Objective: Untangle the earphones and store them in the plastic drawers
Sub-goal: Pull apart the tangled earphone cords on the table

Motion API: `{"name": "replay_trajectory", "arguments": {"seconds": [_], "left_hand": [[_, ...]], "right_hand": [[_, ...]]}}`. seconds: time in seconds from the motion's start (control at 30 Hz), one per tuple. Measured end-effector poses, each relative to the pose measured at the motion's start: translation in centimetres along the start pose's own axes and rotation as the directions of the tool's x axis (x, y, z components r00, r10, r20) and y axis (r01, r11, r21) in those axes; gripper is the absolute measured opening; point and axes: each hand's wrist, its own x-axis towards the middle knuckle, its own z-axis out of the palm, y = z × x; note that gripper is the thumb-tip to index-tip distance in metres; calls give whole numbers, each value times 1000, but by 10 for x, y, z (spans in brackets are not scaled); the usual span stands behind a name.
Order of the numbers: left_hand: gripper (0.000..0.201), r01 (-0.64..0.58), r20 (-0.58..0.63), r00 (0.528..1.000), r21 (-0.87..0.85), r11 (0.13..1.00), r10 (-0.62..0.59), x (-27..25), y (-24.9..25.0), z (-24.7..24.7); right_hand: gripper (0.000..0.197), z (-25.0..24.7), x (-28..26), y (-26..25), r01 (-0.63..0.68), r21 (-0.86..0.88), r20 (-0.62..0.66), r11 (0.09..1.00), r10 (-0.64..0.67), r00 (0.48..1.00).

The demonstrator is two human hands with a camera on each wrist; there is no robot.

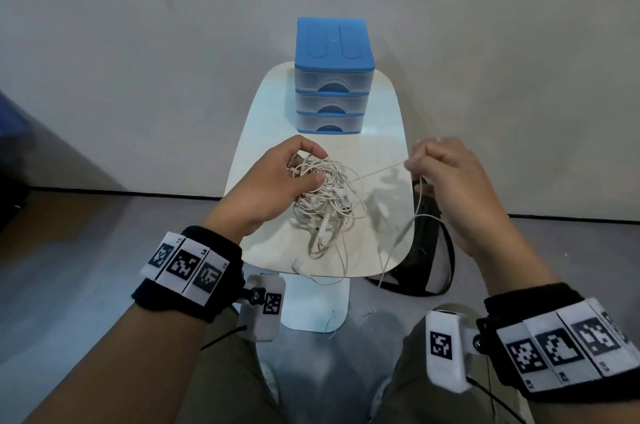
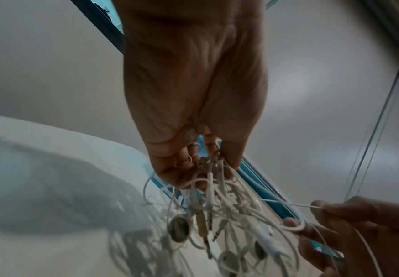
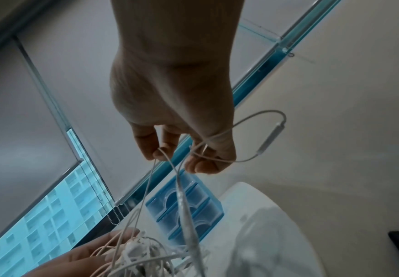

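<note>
A tangled bundle of white earphones (image 1: 325, 196) hangs just above the small white table (image 1: 381, 250). My left hand (image 1: 277, 181) grips the top of the bundle (image 2: 208, 187), with buds and plugs dangling below. My right hand (image 1: 443, 170) pinches one taut earphone cable (image 1: 381, 170) pulled out to the right. That cable (image 3: 165, 155) loops round its fingers, with the inline remote (image 3: 268, 137) beside the thumb. The blue plastic drawer unit (image 1: 332, 77), three clear drawers all closed, stands at the table's far end, also seen in the right wrist view (image 3: 186, 208).
One earbud (image 1: 298, 265) lies at the table's near edge, and cables hang over that edge. A black bag (image 1: 429, 250) sits on the floor right of the table. A beige wall rises behind. My knees are below the table's near side.
</note>
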Motion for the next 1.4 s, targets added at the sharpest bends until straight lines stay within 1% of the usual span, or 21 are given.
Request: {"name": "replay_trajectory", "arguments": {"seconds": [0.07,0.13,0.2,0.3,0.37,0.43,0.5,0.57,0.63,0.73,0.8,0.87,0.9,0.97,1.07,1.13,1.2,1.27,1.3,1.33,1.4], "left_hand": [[22,-5,15,1000,10,1000,5,-2,3,-2],[19,-13,45,999,27,1000,12,-4,5,-3],[17,-10,79,997,7,1000,9,-6,9,-5],[27,27,178,984,-16,1000,-23,-9,15,-8],[44,41,287,957,26,999,-47,-11,16,-11],[55,35,348,935,93,995,-66,-13,13,-13],[54,39,322,943,139,989,-83,-11,7,-13],[45,35,255,964,155,987,-74,-9,3,-12],[35,29,179,982,159,987,-58,-7,2,-12],[22,27,116,992,153,988,-45,-8,4,-15],[15,13,109,994,162,987,-31,-7,6,-17],[13,-11,120,993,161,987,-9,-7,8,-19],[14,-23,133,991,157,987,2,-7,10,-18],[17,-41,156,987,129,991,21,-7,13,-17],[22,-40,153,988,27,999,35,-7,19,-12],[24,-48,158,986,5,999,47,-7,22,-7],[22,-43,163,986,-3,999,43,-7,24,-4],[18,-9,158,987,-14,1000,11,-8,23,-5],[15,1,166,986,-12,1000,1,-8,22,-6],[17,5,181,983,4,1000,-5,-9,20,-9],[34,-4,232,973,68,998,-12,-10,17,-13]], "right_hand": [[26,-3,1,2,39,-49,-108,998,-44,993],[25,-8,2,1,68,-160,-215,985,-102,971],[19,-14,4,-1,78,-266,-272,961,-153,950],[16,-19,7,0,83,-337,-251,938,-175,952],[15,-19,9,0,99,-363,-244,926,-198,949],[14,-17,9,-1,127,-358,-234,925,-220,947],[14,-12,10,-2,161,-298,-184,941,-222,958],[16,-6,12,-3,171,-220,-106,960,-198,974],[19,0,14,-2,144,-182,-48,973,-155,987],[20,5,16,1,100,-194,-20,976,-106,994],[20,6,16,0,51,-191,19,980,-48,999],[7,8,16,-2,-24,-193,115,981,47,992],[9,9,15,-4,-51,-233,172,971,93,981],[24,13,14,-6,-40,-336,282,941,141,949],[31,26,14,-10,32,-325,394,945,105,913],[24,34,16,-11,76,-290,429,954,59,901],[9,40,18,-12,159,-303,433,940,-13,901],[18,40,20,-10,216,-314,416,924,-71,907],[20,39,21,-10,215,-310,399,926,-78,914],[19,36,21,-9,206,-306,381,929,-78,921],[17,28,21,-10,186,-323,371,928,-57,927]]}}
